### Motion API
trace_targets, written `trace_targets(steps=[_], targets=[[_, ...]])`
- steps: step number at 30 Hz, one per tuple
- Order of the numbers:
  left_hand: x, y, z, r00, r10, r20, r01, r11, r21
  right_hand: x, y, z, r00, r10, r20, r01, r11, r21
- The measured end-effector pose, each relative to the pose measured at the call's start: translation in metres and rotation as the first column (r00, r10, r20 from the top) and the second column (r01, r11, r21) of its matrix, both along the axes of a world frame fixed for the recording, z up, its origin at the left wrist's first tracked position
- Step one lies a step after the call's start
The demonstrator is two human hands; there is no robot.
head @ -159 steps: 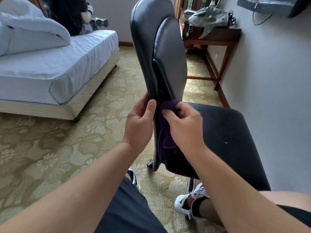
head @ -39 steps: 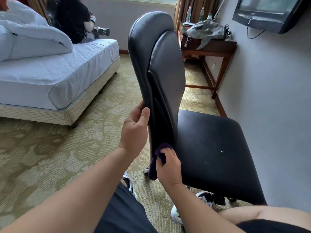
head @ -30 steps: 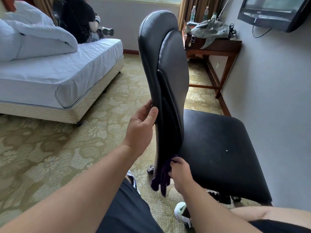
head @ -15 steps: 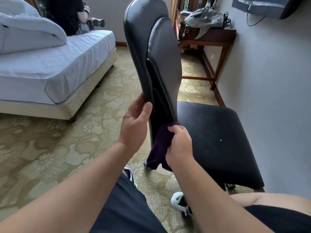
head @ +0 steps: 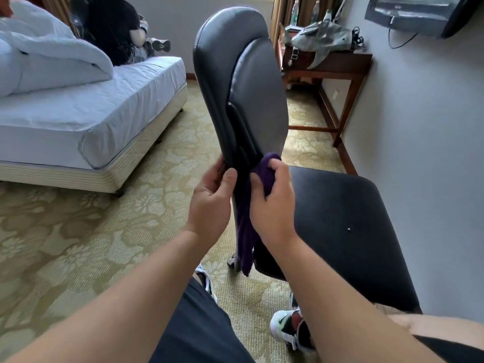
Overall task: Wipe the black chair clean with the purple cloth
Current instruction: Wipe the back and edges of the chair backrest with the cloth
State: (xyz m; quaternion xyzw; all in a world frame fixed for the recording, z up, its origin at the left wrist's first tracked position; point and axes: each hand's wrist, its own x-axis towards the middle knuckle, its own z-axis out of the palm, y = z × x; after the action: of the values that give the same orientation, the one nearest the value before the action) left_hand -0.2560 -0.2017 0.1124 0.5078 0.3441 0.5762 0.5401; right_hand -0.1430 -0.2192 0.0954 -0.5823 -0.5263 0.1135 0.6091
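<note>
Black padded leather-look chair (head: 243,100), side-on, beside the grey wall (head: 432,153). Purple cloth (head: 258,174): bunched in right hand (head: 272,203), pressed to backrest's lower edge. Left hand (head: 212,203): clasping backrest's rear edge. Progress: backrest underway; seat apparently pending.

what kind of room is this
Most likely a hotel room: a made-up bed with white linen, a wall-mounted TV above a wooden side table, and patterned wall-to-wall carpet.
</note>
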Motion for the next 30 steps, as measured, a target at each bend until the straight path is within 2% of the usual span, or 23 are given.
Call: trace_targets(steps=[2,4,6,8,10,13,19,23,30], targets=[[-0.001,-0.001,0.001,1.000,0.004,0.004,-0.004,1.000,-0.006,-0.001,-0.014,-0.038,0.999,-0.048,-0.019,0.047,0.997,-0.064],[-0.002,-0.001,0.003,1.000,-0.006,0.012,0.006,1.000,-0.021,0.002,-0.024,-0.060,0.985,-0.105,-0.137,0.076,0.977,-0.200],[-0.005,0.000,0.006,0.999,-0.035,0.010,0.035,0.999,-0.033,0.006,-0.024,-0.064,0.956,-0.151,-0.252,0.063,0.944,-0.324],[-0.008,0.000,0.009,0.999,-0.048,-0.005,0.047,0.998,-0.048,0.008,-0.021,-0.054,0.922,-0.175,-0.345,0.037,0.928,-0.372],[-0.010,0.000,0.012,0.999,-0.049,-0.010,0.048,0.997,-0.065,0.008,-0.019,-0.037,0.881,-0.187,-0.435,0.021,0.933,-0.359],[-0.010,-0.004,0.015,0.999,-0.053,-0.011,0.052,0.996,-0.078,0.006,-0.016,-0.004,0.858,-0.109,-0.502,-0.049,0.956,-0.291],[-0.002,-0.027,0.020,0.996,-0.091,-0.011,0.090,0.994,-0.057,0.021,-0.015,0.059,0.842,0.082,-0.534,-0.248,0.936,-0.248],[0.006,-0.057,0.018,0.994,-0.108,-0.025,0.107,0.994,-0.030,0.032,-0.037,0.075,0.857,0.091,-0.508,-0.255,0.930,-0.264],[0.041,-0.107,0.008,0.953,0.072,-0.295,-0.047,0.995,0.091,0.060,-0.098,0.110,0.873,0.042,-0.486,-0.173,0.958,-0.228]])
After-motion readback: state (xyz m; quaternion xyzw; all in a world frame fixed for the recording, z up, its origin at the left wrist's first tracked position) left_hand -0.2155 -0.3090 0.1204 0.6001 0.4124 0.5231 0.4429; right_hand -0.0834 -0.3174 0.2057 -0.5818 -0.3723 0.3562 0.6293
